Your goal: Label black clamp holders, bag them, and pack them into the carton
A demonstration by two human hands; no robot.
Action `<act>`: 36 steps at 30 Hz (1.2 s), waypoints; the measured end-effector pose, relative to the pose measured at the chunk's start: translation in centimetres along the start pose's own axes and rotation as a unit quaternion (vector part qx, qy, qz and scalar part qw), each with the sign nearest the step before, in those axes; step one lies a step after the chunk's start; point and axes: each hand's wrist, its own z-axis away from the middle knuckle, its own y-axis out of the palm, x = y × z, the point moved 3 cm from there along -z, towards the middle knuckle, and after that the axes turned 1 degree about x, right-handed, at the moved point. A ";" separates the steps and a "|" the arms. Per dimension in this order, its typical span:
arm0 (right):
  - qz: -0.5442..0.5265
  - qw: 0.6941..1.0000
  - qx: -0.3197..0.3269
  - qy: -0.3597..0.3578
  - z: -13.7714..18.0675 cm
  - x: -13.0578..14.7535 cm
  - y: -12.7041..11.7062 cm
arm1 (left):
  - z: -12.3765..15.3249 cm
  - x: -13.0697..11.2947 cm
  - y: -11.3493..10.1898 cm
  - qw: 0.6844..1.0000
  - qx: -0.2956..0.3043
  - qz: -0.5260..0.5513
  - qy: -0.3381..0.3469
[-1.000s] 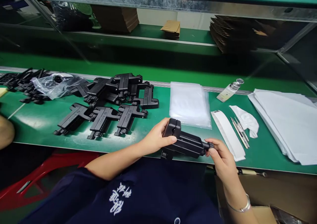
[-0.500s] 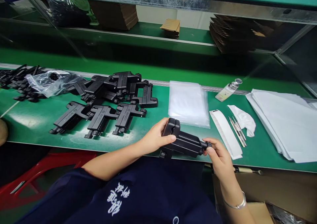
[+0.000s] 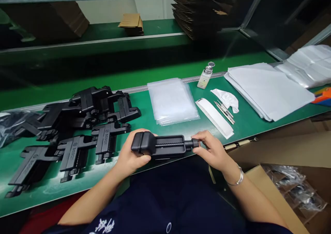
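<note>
My left hand (image 3: pixel 133 154) is wrapped round the thick, padded-looking end of a black plastic clamp (image 3: pixel 169 146). A threaded rod lies along the open slot in the clamp's upper side. My right hand (image 3: pixel 212 149) pinches the small black knob (image 3: pixel 195 143) at the other end between thumb and fingers. The clamp is held level just above the bench's front edge. To the left lie more black clamps (image 3: pixel 106 140) of similar shape, several marked BOSCH; some are heaped on one another behind a front row.
Clear plastic bags (image 3: pixel 172 101) lie behind the clamp. To their right are a small bottle (image 3: pixel 205 78), a white strip (image 3: pixel 216 118), thin tools (image 3: pixel 224 112), a crumpled white cloth (image 3: pixel 227 99) and white sheets (image 3: pixel 269 89). Below the bench stands an open carton (image 3: pixel 274 199) with bagged parts.
The view has swung to the right. The clamp has been rolled so that its slot and threaded rod face up, and it lies more level. Both hands keep their hold on it.
</note>
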 end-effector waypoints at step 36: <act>-0.015 0.984 -0.093 0.151 -0.7 -3.5 1.7 | -2.5 2.2 0.5 0.985 -0.045 0.041 -0.159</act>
